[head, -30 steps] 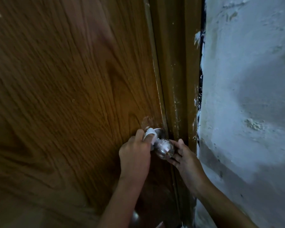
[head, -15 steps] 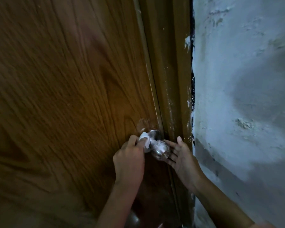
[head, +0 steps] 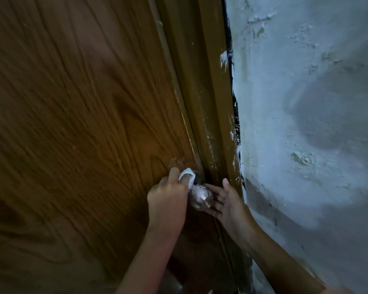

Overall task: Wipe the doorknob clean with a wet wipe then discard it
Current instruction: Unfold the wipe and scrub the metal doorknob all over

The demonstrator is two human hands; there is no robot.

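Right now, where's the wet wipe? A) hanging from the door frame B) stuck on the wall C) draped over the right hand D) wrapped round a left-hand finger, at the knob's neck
D: the white wet wipe is wound round a finger of the left hand, pressed behind the doorknob; the right hand is bare, fingers spread beside the knob.

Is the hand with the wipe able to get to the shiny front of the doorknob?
Probably yes. The left hand holds the wet wipe right at the doorknob, up by its neck, and the knob's front shows bare. The right hand only cups the far side, so little seems to block it.
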